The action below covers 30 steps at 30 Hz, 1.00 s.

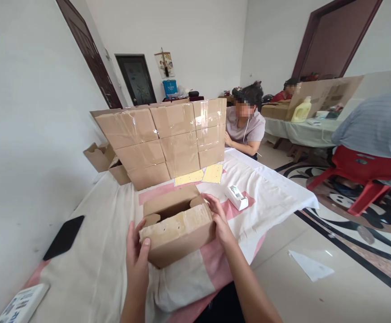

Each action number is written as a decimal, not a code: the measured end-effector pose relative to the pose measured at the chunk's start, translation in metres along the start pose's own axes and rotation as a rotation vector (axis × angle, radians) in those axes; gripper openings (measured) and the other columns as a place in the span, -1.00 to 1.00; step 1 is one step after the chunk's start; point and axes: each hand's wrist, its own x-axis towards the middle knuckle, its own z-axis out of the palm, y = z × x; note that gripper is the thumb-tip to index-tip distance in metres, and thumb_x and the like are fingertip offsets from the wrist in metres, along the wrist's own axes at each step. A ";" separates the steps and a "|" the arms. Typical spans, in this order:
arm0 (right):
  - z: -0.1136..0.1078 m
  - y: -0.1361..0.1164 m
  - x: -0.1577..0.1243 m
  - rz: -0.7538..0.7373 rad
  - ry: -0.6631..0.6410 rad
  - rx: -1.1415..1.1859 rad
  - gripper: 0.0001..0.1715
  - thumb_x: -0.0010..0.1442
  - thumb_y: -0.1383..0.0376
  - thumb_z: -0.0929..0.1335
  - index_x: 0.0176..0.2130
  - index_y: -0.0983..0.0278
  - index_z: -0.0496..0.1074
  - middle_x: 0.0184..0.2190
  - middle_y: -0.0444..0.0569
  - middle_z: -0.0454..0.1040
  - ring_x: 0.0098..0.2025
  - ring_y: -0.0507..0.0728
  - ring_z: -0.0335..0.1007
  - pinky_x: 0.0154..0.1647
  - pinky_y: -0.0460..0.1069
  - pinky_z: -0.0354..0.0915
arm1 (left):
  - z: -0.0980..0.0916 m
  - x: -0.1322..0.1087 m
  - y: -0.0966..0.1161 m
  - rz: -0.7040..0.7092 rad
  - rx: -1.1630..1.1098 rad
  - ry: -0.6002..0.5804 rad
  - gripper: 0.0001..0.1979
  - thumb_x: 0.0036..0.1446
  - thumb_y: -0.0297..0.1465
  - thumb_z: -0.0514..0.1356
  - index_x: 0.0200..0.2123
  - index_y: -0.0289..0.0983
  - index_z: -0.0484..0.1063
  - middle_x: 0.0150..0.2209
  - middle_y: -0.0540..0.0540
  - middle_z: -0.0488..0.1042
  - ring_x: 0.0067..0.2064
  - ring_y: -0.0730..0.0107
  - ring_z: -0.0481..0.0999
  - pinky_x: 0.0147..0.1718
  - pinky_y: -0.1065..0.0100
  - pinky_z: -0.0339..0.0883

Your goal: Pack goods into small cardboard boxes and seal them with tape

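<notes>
A brown cardboard box (182, 242) sits in front of me on the cloth-covered table, its top partly open and its inside dark. The near top flap (178, 225) carries worn, pale tape marks and a few small dark spots. My left hand (137, 244) grips the box's left end, thumb on the near side. At the right end, my right hand (218, 217) holds the box with its fingers along the side. Beyond the box lie two yellow sheets with dots (189, 178). A white tape dispenser (237, 197) stands to the right of my right hand.
A wall of taped cardboard boxes (178, 139) stands across the table, with open boxes (98, 156) behind its left side. Left are a black flat pad (63, 237) and a white printed box (23, 305). A person (249, 128) sits beyond; a red chair (366, 168) stands right.
</notes>
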 end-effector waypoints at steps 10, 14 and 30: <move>-0.011 -0.008 -0.005 0.119 -0.179 0.178 -0.09 0.30 -0.12 0.30 0.50 -0.02 0.04 0.55 -0.09 0.00 0.59 0.26 -0.17 0.58 0.27 -0.15 | -0.010 0.020 0.001 -0.094 -0.121 -0.160 -0.04 0.24 -0.11 0.16 0.55 0.08 -0.33 0.54 -0.06 0.00 0.47 -0.22 0.16 0.25 -0.11 0.43; -0.014 -0.014 -0.001 0.127 -0.182 0.117 -0.21 0.31 0.01 0.30 0.46 -0.04 0.15 0.52 -0.12 0.08 0.57 0.24 -0.11 0.57 0.24 -0.11 | -0.016 0.029 -0.010 -0.003 -0.099 -0.127 -0.04 0.24 -0.13 0.18 0.53 0.11 -0.34 0.52 -0.10 0.03 0.49 -0.15 0.13 0.28 -0.08 0.37; -0.016 -0.007 0.003 -0.067 -0.206 -0.237 -0.39 0.46 -0.15 0.11 0.11 0.18 0.40 0.48 0.14 0.16 0.54 0.23 -0.01 0.52 0.21 -0.03 | -0.029 0.035 -0.015 0.275 0.202 -0.160 -0.72 0.38 -0.17 0.09 -0.20 -0.15 0.55 0.17 -0.14 0.41 0.31 0.00 0.32 0.40 -0.09 0.02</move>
